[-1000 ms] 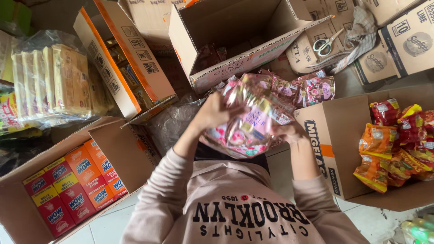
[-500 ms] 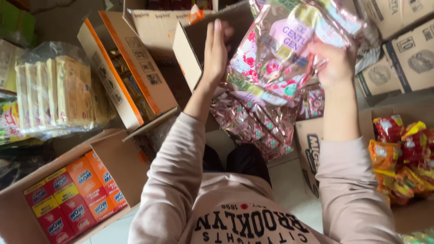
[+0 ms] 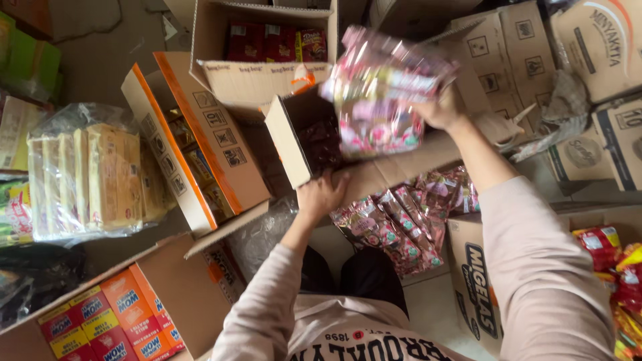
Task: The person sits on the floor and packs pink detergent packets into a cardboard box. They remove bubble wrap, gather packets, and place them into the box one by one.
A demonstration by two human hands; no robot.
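From the head camera, looking down: the right hand [image 3: 443, 110] is clamped on the edge of a pink bundle of sachet packs [image 3: 384, 90], held up above the open cardboard box [image 3: 294, 144]. The bundle's long axis runs roughly left to right, tilted slightly, with its printed face turned toward the camera. The left hand [image 3: 322, 194] grips the near flap of that box, fingers curled over it. More pink sachet strips [image 3: 401, 227] lie on the pale floor [image 3: 441, 314] just below. Around stand other cartons: one with orange and red packets [image 3: 110, 321], a clear-wrapped stack of yellow packs [image 3: 93, 177].
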